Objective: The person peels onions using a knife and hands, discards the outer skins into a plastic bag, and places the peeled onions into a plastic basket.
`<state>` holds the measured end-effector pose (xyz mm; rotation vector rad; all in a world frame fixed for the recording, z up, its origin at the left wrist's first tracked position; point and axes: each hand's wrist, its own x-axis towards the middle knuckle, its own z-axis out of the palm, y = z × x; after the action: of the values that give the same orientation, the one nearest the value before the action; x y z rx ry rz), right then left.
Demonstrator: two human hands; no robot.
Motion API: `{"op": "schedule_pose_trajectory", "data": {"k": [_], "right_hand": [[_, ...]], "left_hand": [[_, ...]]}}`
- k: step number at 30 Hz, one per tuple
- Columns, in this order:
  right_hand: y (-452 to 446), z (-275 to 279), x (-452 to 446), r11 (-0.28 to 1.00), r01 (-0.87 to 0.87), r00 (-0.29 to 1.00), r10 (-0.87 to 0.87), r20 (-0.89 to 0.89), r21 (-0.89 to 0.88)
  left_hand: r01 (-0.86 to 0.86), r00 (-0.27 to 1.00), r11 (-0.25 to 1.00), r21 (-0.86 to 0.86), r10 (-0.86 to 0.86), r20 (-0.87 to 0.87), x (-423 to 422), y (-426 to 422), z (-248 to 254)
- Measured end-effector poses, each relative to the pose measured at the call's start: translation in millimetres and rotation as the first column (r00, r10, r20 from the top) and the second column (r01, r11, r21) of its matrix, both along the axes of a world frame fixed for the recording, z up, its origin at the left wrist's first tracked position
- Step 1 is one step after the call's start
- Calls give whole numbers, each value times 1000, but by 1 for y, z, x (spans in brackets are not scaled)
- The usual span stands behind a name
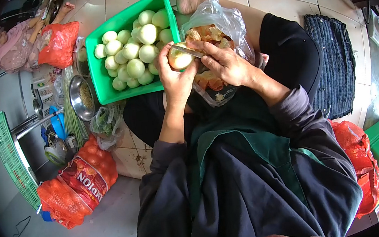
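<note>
Beside the green tub (pixel 123 96)'s right rim, the left hand (pixel 174 77) grips a partly peeled onion (pixel 180 60). The right hand (pixel 225 62), farther from the tub, clasps a knife (pixel 187 50), blade pointing tubward across the onion. A bag (pixel 235 20) of skins lies open on the side away from the tub.

Knife (pixel 186 50): handle enclosed by the right hand (pixel 226 64) — its form cannot be told. Onion (pixel 179 62): partly covered by the left hand (pixel 174 80). Green tub (pixel 124 13): floor hidden beneath peeled onions (pixel 136 68). Metal bowl (pixel 81 98): contents too small to identify. Right-hand red sack (pixel 362 159): partly behind the sleeve (pixel 322 137). Second person (pixel 13 48), upper left — partly lost in the dark border.
</note>
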<state>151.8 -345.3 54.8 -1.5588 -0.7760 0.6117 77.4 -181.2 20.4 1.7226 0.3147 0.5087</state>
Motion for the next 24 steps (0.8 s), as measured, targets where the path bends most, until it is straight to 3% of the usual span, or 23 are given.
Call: {"op": "schedule_pose_trajectory", "data": {"k": [2,5,8,11,14,18,22,24], "right_hand": [[2,-3,0,999,21,998,-22,58,25],[4,-12,1,995,64,998,-65,13,82],[5,-17,0,995,69,981,-54,-187,73],[1,-7,7,994,46,937,-78,-340,-101],[2,-17,8,984,174,940,-176,-293,-32],[-4,-2,7,998,22,938,-39,-343,-54],[2,-3,-1,998,26,996,-31,-87,-53],[-1,0,0,999,17,996,-21,-91,-51]], "left_hand": [[-21,1000,999,35,21,0,0,-1,-1],[39,999,988,-151,-39,2,-1,-2,1],[75,995,958,-277,-89,-36,0,-2,13],[64,995,893,-446,-91,-39,-1,-4,22],[60,998,850,-524,-68,3,-2,0,19],[65,998,801,-596,-54,38,-1,2,18],[79,997,795,-601,-74,34,-2,3,14],[74,997,779,-623,-78,20,-2,5,12]]}}
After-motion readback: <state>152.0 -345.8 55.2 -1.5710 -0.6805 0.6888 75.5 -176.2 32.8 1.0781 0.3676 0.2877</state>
